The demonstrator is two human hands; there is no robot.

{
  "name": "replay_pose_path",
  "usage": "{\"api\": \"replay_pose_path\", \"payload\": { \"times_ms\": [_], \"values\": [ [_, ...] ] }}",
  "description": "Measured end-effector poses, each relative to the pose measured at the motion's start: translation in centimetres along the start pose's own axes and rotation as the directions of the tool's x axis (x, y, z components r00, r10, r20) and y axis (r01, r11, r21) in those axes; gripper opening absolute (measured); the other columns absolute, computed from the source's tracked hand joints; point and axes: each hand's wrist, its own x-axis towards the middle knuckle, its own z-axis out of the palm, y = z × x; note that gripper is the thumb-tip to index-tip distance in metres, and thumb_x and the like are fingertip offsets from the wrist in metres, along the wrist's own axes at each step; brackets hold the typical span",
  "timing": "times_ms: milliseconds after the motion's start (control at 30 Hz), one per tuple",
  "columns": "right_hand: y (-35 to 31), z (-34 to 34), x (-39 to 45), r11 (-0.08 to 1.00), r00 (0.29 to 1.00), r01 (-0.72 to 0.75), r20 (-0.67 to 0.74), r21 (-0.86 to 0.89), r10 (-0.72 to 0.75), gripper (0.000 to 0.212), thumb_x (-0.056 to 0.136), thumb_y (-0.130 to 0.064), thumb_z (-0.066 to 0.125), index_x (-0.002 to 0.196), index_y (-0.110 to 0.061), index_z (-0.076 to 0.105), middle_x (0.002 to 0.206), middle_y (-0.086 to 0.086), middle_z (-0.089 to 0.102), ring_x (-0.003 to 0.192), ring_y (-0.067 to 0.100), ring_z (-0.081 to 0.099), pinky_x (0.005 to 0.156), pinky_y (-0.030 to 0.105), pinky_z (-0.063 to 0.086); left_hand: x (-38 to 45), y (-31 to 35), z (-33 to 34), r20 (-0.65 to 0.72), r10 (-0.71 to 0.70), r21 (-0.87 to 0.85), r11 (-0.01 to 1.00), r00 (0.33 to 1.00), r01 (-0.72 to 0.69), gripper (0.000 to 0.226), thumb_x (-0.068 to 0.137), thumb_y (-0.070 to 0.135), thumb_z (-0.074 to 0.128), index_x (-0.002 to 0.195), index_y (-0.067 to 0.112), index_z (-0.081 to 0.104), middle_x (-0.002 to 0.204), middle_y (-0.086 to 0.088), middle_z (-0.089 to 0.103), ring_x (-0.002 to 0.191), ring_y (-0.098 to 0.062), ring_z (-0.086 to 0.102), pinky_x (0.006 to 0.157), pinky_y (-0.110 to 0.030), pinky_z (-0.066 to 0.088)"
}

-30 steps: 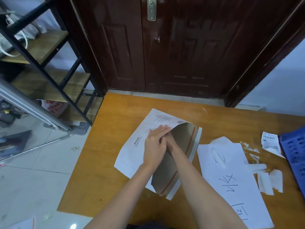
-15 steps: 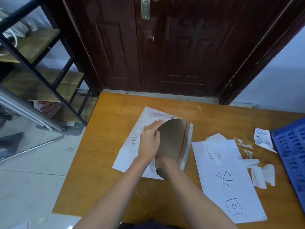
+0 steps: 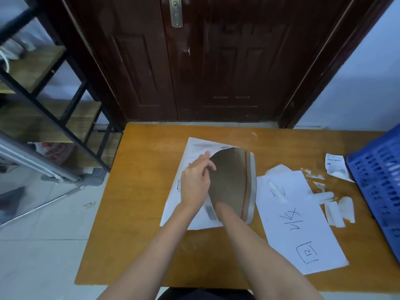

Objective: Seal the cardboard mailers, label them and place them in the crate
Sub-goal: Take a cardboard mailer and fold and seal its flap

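A white cardboard mailer (image 3: 173, 210) lies flat on the wooden table (image 3: 140, 191). Its flap (image 3: 231, 176) stands raised, showing a brown inside with a red strip near the edge. My left hand (image 3: 194, 182) rests on the mailer, and its fingertips and thumb pinch the flap's left edge. My right forearm (image 3: 238, 230) runs under the flap, which hides the right hand. A second white mailer (image 3: 298, 224) with black handwriting lies to the right. The blue crate (image 3: 378, 180) stands at the table's right edge.
A printed label (image 3: 335, 167) and several torn white paper strips (image 3: 337, 208) lie between the second mailer and the crate. A dark wooden door (image 3: 216, 61) is behind the table. A black-framed shelf (image 3: 54, 94) stands at the left, past the table's left edge.
Both hands pressed flat on the mailer a second ago. The flap has since come up, my right hand has slid under it, and my left hand now holds its edge.
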Motion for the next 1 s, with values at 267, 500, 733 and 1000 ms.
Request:
{"api": "replay_pose_path", "payload": {
  "times_ms": [267, 500, 733, 1000],
  "values": [
    [1.7, -5.5, -11.5, 0.816, 0.891, -0.186, 0.444, 0.548, -0.095, 0.023, 0.098, -0.011, 0.037, 0.076, -0.013, 0.042, 0.065, 0.004, 0.028, 0.053, 0.014, 0.022, 0.052, 0.023, 0.026, -0.8, 0.3, 0.3, 0.01, 0.057, 0.085, 0.995, 0.998, -0.058, 0.037, 0.084, -0.008, 0.055, 0.106, 0.015, 0.073, 0.12, 0.003, 0.067, 0.101, -0.016, 0.069, 0.078, -0.027, 0.056],
    [3.0, -5.0, -11.1, 0.401, 0.941, -0.234, 0.31, 0.885, -0.135, 0.02, 0.095, -0.023, 0.044, 0.084, -0.01, 0.055, 0.076, 0.008, 0.052, 0.06, 0.015, 0.048, 0.057, 0.021, 0.047, -1.0, 1.4, 1.6, 0.091, 0.123, 0.196, 0.971, 0.988, -0.139, 0.035, 0.079, -0.004, 0.063, 0.106, 0.016, 0.074, 0.116, 0.001, 0.069, 0.091, -0.017, 0.072, 0.066, -0.029, 0.057],
    [6.6, -7.8, -11.2, 0.158, 0.984, -0.131, 0.148, 0.979, -0.102, 0.026, 0.092, -0.002, 0.029, 0.075, -0.012, 0.046, 0.047, -0.003, 0.057, 0.037, 0.004, 0.053, 0.044, 0.018, 0.046, -1.2, 2.9, 4.0, 0.222, 0.145, 0.278, 0.939, 0.964, -0.205, 0.035, 0.07, -0.001, 0.072, 0.098, 0.02, 0.077, 0.105, 0.002, 0.073, 0.072, -0.021, 0.072, 0.05, -0.029, 0.054],
    [15.3, -6.5, -11.5, -0.27, 0.942, 0.154, -0.059, 0.95, 0.33, 0.008, 0.09, -0.01, 0.054, 0.09, -0.009, 0.062, 0.07, 0.004, 0.066, 0.047, 0.009, 0.061, 0.051, 0.02, 0.042, -2.0, 5.1, 8.0, 0.262, 0.154, 0.387, 0.888, 0.953, -0.249, 0.037, 0.063, -0.002, 0.08, 0.092, 0.02, 0.077, 0.099, 0.002, 0.075, 0.059, -0.02, 0.07, 0.042, -0.026, 0.051]
  ]
}}
